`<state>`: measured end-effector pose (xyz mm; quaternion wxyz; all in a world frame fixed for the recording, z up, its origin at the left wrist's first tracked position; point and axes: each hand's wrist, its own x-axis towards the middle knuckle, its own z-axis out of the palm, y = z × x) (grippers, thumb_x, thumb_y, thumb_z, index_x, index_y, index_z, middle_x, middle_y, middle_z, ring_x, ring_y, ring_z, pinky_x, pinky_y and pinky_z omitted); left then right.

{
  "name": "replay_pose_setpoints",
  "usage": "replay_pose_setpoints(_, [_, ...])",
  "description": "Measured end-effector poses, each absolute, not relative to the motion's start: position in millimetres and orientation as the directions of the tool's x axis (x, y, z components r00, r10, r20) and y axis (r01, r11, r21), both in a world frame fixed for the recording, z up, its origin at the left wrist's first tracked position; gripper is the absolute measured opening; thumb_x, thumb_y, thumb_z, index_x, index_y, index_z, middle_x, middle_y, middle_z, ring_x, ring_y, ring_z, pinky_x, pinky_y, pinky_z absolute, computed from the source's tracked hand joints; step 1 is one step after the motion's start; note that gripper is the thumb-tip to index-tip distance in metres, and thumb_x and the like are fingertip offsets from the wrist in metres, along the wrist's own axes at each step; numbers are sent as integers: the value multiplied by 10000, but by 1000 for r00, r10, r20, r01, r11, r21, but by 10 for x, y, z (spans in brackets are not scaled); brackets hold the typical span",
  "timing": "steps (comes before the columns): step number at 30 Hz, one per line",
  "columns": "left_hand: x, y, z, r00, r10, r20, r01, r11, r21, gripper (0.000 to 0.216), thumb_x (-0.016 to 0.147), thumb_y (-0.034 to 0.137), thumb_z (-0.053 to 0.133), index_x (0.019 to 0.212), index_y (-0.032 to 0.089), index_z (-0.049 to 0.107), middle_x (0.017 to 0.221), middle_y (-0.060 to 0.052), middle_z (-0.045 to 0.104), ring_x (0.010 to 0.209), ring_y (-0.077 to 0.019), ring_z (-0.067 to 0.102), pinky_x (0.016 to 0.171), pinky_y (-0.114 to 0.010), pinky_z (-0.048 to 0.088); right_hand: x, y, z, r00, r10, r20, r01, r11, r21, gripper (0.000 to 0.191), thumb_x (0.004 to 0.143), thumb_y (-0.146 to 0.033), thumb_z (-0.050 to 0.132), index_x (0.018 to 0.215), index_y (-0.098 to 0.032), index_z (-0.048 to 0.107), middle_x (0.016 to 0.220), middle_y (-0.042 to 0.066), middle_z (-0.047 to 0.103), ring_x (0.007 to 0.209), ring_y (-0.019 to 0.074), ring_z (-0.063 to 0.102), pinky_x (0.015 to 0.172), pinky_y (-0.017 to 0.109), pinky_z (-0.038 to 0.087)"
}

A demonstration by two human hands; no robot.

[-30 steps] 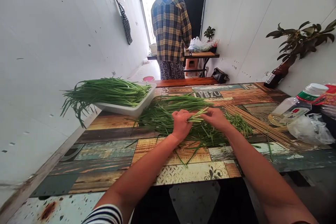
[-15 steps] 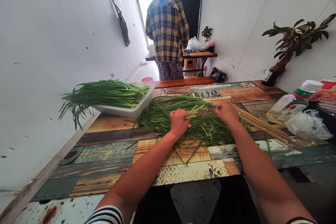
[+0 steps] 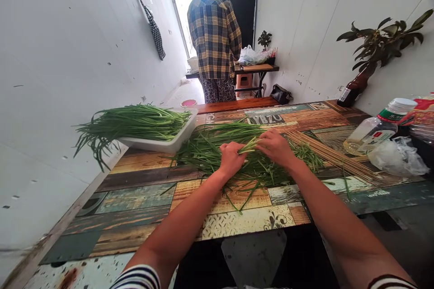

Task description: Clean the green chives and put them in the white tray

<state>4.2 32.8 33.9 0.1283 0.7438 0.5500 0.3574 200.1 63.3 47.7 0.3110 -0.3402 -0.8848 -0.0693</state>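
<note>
My left hand [image 3: 232,158] is closed round a small bunch of garlic chives [image 3: 249,145], whose pale stalk ends point right. At those ends my right hand [image 3: 275,146] has its fingers pinched on the stalks; the fingertips are partly hidden. Beneath both hands spreads a heap of loose chive leaves [image 3: 206,151]. Shorter cut or torn chive bits [image 3: 310,156] lie just right of my right hand. A white plastic tub [image 3: 185,133] at the left holds a big pile of chives [image 3: 142,122], their leaf tips hanging over its left side.
Thin wooden skewers [image 3: 334,156] lie across the patchwork table [image 3: 135,196]. On the right stand a clear plastic bottle [image 3: 376,126], a crumpled plastic bag [image 3: 398,158] and a brown bottle with a leafy plant [image 3: 357,86]. A person in a plaid shirt [image 3: 214,36] stands beyond, facing away.
My right hand has moved left from beside the bunch to its stalk ends. My left hand keeps its hold on the chives. The view has shifted slightly.
</note>
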Motion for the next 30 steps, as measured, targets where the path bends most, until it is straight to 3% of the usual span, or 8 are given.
replay_pose_setpoints(8, [35,350,297,175,903,392,739,-383,554,194,824,203,557,683,212,689,734,21,684,785,-143,576,827,-336,293,1951,575,547,-606,622,496,632,755,-176,330,934,-288,417,738,-167,654,735,80,621,764,200,512,707,305,391])
replay_pose_setpoints(12, [22,336,290,197,871,450,730,-437,525,150,794,177,577,807,251,707,789,18,680,857,-155,574,848,-356,264,1939,575,516,-479,766,429,670,635,-384,253,874,-242,459,722,-169,647,720,54,626,725,173,528,651,266,376])
replay_pose_setpoints(16, [19,305,275,255,812,525,730,-517,447,208,780,161,569,898,273,700,795,10,676,901,-171,557,876,-384,236,1908,563,508,-334,893,302,690,450,-567,308,843,-310,454,613,-173,606,573,-1,548,568,129,473,518,233,300])
replay_pose_setpoints(18, [26,280,276,294,778,555,728,-558,398,219,781,163,562,924,269,690,779,5,677,906,-184,549,885,-399,224,1877,564,481,-279,901,332,744,422,-518,336,848,-330,446,581,-175,577,563,6,532,569,134,459,519,240,290])
replay_pose_setpoints(22, [45,216,305,337,728,596,744,-594,305,215,762,136,554,924,229,661,776,-14,679,896,-209,545,878,-418,226,1891,635,373,-188,811,554,885,385,-264,332,887,-282,404,620,-173,568,679,79,589,704,188,500,649,285,342])
replay_pose_setpoints(24, [47,187,316,344,713,611,754,-598,272,242,740,95,539,923,216,643,784,-21,676,912,-216,547,872,-418,235,1977,697,335,-137,792,595,928,312,-202,335,903,-292,392,661,-165,585,722,109,609,756,212,519,692,304,349])
replay_pose_setpoints(30, [38,163,286,326,691,645,757,-600,260,253,764,81,514,937,228,628,821,-25,689,951,-215,551,884,-411,248,2333,810,405,78,920,383,960,35,-278,390,841,-462,512,607,-174,632,664,98,636,658,214,554,580,292,337])
